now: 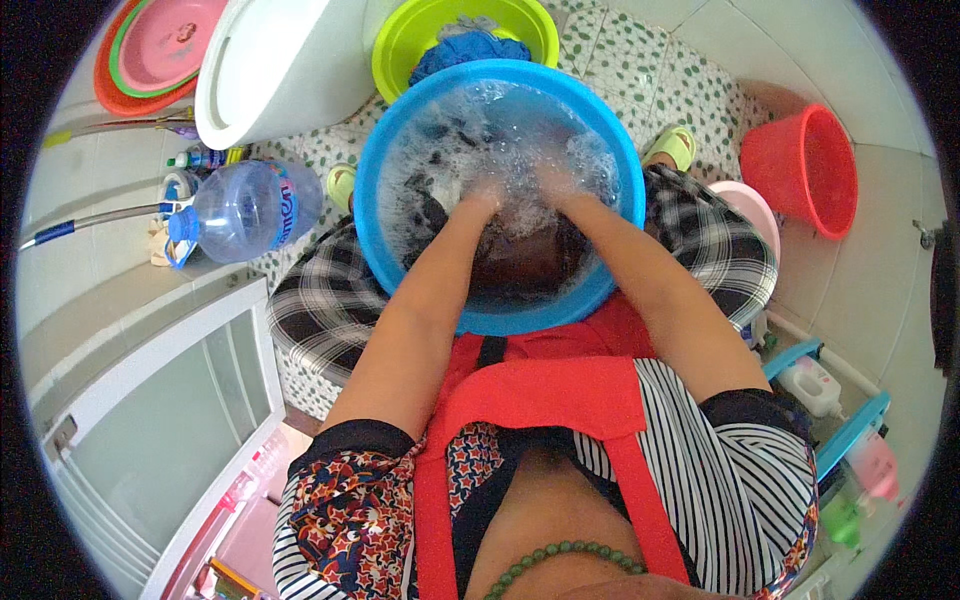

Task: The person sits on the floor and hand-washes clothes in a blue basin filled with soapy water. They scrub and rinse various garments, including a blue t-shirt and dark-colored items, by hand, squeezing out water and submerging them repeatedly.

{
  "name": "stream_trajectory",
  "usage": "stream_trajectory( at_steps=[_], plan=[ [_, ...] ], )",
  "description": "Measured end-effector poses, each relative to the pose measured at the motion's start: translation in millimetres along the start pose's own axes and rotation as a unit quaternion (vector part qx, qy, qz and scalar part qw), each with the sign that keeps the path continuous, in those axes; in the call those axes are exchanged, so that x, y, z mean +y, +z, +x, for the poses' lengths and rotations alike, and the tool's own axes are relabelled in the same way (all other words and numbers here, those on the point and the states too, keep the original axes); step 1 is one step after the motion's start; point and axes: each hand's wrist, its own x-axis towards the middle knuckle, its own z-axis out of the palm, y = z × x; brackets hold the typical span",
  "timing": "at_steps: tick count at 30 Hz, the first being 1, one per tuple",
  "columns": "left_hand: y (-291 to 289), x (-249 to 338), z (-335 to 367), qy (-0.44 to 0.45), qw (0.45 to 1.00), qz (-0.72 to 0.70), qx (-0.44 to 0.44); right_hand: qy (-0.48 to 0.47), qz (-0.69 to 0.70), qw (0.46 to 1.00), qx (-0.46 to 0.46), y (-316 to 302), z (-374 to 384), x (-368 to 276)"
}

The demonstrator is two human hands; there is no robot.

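Observation:
A large blue basin (372, 215) stands between my knees, filled with sudsy water (515, 130). Dark, wet cloth (525, 262) lies in it, brownish at the near side, with blackish patches showing among the foam on the left. Both my forearms reach down into the basin. My left hand (486, 192) is in the suds near the middle, and my right hand (558, 184) is a little to its right. Foam and motion blur cover the fingers of both, so I cannot see what they grip. The cloth is nearest to each hand.
Behind the basin is a yellow-green tub (388, 50) with blue cloth (470, 52). A white bucket (225, 110) and a big clear plastic bottle (250, 210) stand left. A red bucket (805, 170) is at right, above a rack (850, 430) with bottles. A white-framed door (170, 400) is at lower left.

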Motion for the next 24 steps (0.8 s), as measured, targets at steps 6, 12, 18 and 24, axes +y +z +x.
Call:
stream_trajectory(
  at_steps=[6,12,18,24],
  plan=[
    [13,-1,-46,0.043,0.946,-0.148,0.284,0.141,-0.033,0.964,-0.224,-67,-13,-36],
    [-21,35,-136,0.062,0.685,-0.699,0.195,0.181,0.256,0.949,-0.019,-115,28,-64],
    [-41,38,-166,0.228,0.485,-0.84,-0.084,-0.012,0.319,0.943,0.099,-190,5,-201],
    [-37,66,-203,0.015,-0.464,-0.769,-0.44,-0.061,0.18,0.979,0.07,-164,-40,-235]
  ],
)
